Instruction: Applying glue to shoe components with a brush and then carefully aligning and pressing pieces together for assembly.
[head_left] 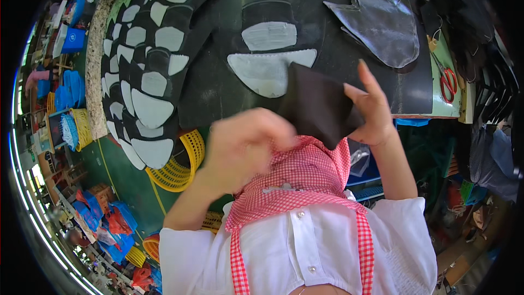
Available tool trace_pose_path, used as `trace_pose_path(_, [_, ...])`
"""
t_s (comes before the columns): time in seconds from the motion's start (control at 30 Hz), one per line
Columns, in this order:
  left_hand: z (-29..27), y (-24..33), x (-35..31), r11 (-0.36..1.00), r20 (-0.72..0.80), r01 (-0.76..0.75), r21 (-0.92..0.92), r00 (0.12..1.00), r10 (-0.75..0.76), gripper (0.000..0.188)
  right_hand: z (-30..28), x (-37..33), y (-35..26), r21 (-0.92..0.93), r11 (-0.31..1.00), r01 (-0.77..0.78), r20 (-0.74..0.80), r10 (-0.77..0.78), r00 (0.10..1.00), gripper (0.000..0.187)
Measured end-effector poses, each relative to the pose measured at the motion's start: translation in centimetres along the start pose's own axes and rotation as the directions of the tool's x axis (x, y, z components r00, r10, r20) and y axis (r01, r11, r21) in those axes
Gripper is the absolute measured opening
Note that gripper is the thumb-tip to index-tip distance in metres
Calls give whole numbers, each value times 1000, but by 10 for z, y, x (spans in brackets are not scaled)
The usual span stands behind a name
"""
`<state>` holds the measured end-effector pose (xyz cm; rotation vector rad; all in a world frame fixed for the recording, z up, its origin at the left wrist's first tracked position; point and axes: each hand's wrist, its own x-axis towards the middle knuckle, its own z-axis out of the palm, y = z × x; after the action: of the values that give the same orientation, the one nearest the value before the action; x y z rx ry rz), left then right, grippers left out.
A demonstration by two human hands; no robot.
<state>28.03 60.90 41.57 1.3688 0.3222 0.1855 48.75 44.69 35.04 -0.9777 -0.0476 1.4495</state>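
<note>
My right hand [374, 106] grips a folded piece of black sheet material [316, 104] by its right edge, above my lap. Close to the left edge of that piece is my left hand [248, 139], smeared by motion; its fingers look bent, but whether they touch the material is unclear. On the black work mat [207, 87] lies a half-round piece with a whitish coated face [265, 71], partly hidden by the held material. Just behind it sits a black piece with a whitish patch [269, 35].
Overlapping black pieces with whitish patches [154, 84] cover the table's left side. Shiny dark cut pieces [385, 27] lie at the back right, with red-handled scissors [448, 83] beyond. A yellow basket [188, 166] stands below the table at the left.
</note>
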Motion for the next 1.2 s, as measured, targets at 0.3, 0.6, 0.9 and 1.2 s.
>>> trace_pose_path(0.3, [-3, -15, 11, 679, -103, 237, -695, 902, -420, 25, 50, -35, -37, -282, 959, -23, 243, 95, 965, 58])
trace_pose_path(0.6, [-75, -16, 47, 976, -508, 213, 41, 846, -163, 19, 63, 58, -34, -936, 116, 332, 209, -577, 789, 22])
trace_pose_path(0.9, [-104, -18, 80, 894, -585, 297, 336, 809, -49, 19, 64, 109, -47, -930, -270, 248, 363, -584, 726, 22])
trace_pose_path(1.2, [-98, -19, 89, 791, -600, 351, 502, 799, 26, 16, 61, 120, -52, -935, -288, 204, 338, -564, 753, 23])
